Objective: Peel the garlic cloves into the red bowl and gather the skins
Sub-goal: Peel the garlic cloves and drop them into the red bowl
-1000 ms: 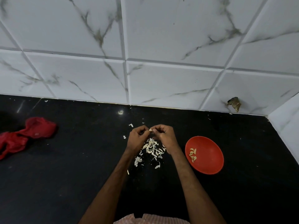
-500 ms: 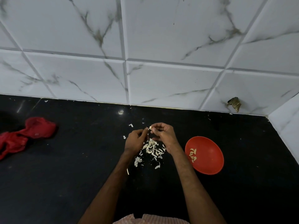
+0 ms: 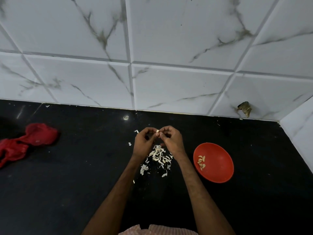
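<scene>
My left hand (image 3: 143, 142) and my right hand (image 3: 171, 139) meet above the black counter, fingertips together, pinching a small pale garlic clove (image 3: 157, 131) between them. Directly below the hands lies a loose pile of white garlic skins (image 3: 159, 156), with a few flakes scattered toward me and to the left. The red bowl (image 3: 218, 168) sits on the counter to the right of my right forearm and holds several peeled cloves (image 3: 201, 162) near its left side.
A crumpled red cloth (image 3: 25, 143) lies at the far left of the black counter (image 3: 67, 184). A white marble-tiled wall (image 3: 152, 65) runs along the back and meets a side wall at the right. Stray skin flakes (image 3: 129, 144) lie left of my hands.
My left hand dropped slightly away from the right half a second ago, then came back up; both hands now pinch the clove together again.
</scene>
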`<state>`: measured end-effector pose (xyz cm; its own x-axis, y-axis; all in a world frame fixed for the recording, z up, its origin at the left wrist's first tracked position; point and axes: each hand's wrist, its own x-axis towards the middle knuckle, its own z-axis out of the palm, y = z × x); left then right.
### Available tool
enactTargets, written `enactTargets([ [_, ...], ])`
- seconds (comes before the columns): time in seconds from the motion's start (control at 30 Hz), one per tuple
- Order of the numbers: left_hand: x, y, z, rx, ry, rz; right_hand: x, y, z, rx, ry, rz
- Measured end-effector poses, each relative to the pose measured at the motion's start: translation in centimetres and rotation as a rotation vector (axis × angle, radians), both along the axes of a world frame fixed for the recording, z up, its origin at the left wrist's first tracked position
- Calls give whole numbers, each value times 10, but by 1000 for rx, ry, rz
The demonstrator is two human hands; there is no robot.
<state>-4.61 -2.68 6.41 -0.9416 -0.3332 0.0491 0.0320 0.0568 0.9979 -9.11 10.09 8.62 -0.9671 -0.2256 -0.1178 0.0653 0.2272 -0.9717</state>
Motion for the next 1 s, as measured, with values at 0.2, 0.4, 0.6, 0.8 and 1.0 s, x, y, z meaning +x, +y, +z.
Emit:
enactTargets([
  [0.2, 2, -5, 3, 52, -94, -10, 0, 3, 0, 108, 253, 64],
  [0.4, 6, -10, 6, 112, -191, -139, -2, 11, -1, 80, 231, 184],
  [0.6, 8, -11, 4, 161, -250, -220, -2, 18, 1, 87, 183, 257],
  [0.8, 8, -8, 2, 209, -277, -242, -3, 19, 4, 213, 224, 362],
  [1.0, 11, 1, 5, 276, -266, -189, 0, 14, -3, 301, 329, 356],
])
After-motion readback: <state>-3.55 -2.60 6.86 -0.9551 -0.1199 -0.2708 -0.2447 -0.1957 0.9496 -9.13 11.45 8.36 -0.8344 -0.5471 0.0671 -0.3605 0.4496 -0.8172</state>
